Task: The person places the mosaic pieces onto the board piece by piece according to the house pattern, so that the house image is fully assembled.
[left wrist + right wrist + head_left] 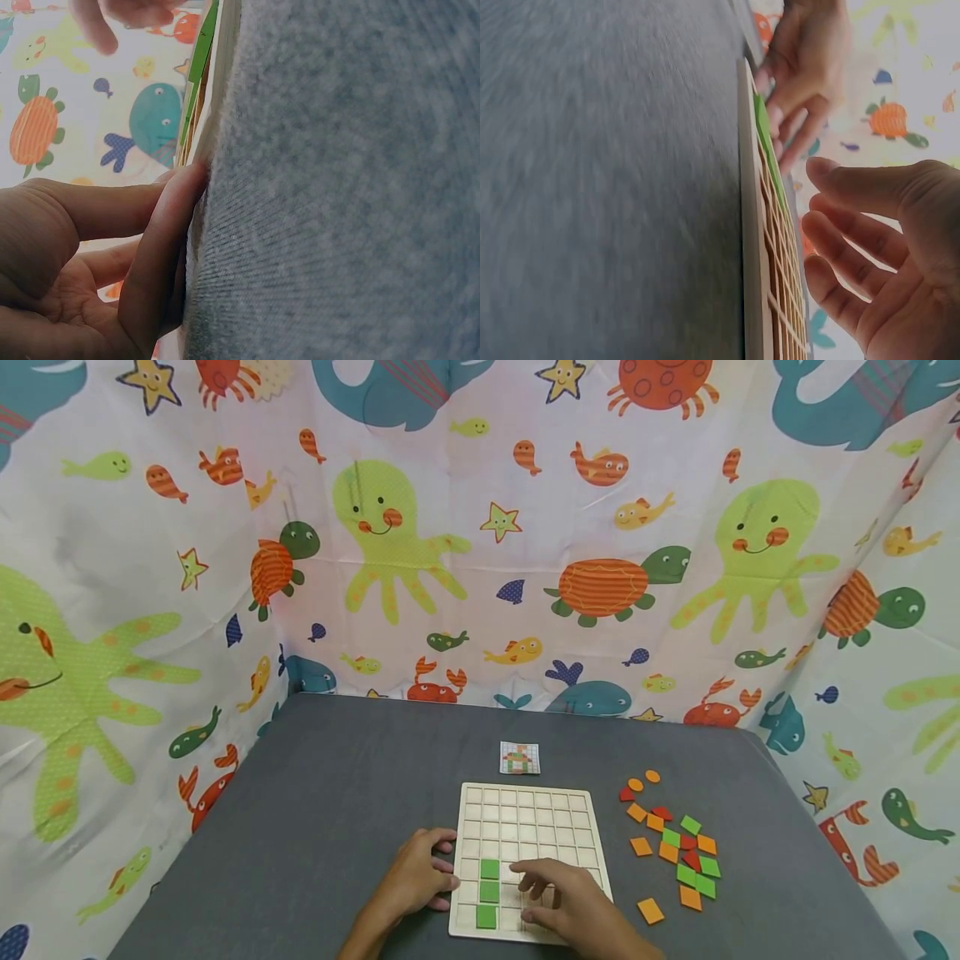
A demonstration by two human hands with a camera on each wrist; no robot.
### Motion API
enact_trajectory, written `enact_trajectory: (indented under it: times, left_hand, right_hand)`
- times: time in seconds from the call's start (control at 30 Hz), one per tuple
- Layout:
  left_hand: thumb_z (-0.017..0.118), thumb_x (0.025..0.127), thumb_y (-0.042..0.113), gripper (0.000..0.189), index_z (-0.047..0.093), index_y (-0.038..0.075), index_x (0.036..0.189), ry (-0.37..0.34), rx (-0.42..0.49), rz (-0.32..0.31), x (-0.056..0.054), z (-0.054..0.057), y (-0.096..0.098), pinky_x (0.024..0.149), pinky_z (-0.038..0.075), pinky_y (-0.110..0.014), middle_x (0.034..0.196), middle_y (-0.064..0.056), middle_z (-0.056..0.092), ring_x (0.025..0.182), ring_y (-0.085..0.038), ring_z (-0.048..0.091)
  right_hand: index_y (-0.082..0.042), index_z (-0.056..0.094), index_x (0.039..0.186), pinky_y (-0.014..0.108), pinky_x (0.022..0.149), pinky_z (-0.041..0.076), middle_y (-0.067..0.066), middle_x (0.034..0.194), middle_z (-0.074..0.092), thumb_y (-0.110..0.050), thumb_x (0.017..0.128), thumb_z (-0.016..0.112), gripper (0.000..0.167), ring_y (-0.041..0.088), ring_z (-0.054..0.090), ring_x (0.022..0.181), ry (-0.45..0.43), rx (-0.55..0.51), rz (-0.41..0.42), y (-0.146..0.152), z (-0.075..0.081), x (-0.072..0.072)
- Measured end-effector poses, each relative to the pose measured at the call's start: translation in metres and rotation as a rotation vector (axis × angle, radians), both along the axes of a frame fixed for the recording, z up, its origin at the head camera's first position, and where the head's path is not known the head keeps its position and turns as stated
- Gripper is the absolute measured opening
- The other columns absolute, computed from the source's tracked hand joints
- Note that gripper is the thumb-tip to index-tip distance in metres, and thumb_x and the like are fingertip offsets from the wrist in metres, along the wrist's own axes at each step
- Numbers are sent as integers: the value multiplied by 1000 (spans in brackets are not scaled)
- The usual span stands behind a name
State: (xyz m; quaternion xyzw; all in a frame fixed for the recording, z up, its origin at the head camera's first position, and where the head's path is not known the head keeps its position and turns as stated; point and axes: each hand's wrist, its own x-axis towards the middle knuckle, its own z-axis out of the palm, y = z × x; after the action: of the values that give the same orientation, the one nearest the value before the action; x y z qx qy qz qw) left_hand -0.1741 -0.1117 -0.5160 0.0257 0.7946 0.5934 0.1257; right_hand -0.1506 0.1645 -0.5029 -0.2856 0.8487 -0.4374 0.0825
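Note:
A pale wooden board [543, 835] with a square grid lies on the grey table. Three green square tiles sit in one column near its left side: an upper tile [489, 868], a middle tile [489, 892] and a lower tile [486, 917]. Fingertips of my left hand [411, 878] touch the board's left edge, seen close up in the left wrist view. Over the lower right part of the board hovers my right hand [573, 902]. Its fingers are loosely bent, with nothing between thumb and fingers in the right wrist view. It hides some of the cells below.
Several loose tiles lie right of the board, including a lone orange square [650, 911], a green square [691, 825], a red triangle [661, 813] and an orange disc [652, 776]. Behind the board is a small pattern card [519, 758]. Sea-animal curtains [480, 643] surround the grey table [360, 777].

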Motion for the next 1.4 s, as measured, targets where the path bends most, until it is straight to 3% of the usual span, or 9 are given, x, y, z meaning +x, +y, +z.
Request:
enact_trajectory:
  times: [0.3,0.53,1.07,1.4]
  left_hand:
    - [80,78,-16,66,60,-3,140,-2,-4,-4,0,0,0,52,64,-40,120,-16,55,93,-22,67]
    - [80,78,-16,67,60,-3,141,-11,11,-1,0,-1,0,52,65,-40,121,-16,55,93,-22,66]
    - [80,78,-16,67,60,-3,141,-5,14,2,0,-1,0,53,65,-40,121,-17,55,94,-23,66]
    - [80,78,-17,66,60,-3,140,-10,0,4,0,-2,-1,53,65,-39,120,-16,55,93,-22,66]
  right_hand:
    - [-4,68,133,24,66,57,4,104,73,-18,88,87,50,7,67,87,-11,4,-131,33,3,3]
    - [-4,69,133,24,64,56,2,100,76,-19,86,88,52,2,67,84,47,27,-263,60,5,7]
    - [-6,68,139,23,72,60,2,107,74,-17,81,92,63,13,67,90,-194,107,-556,103,2,12]
    - [-7,68,138,26,73,59,1,108,76,-19,75,96,69,15,69,93,-213,209,-600,122,0,11]
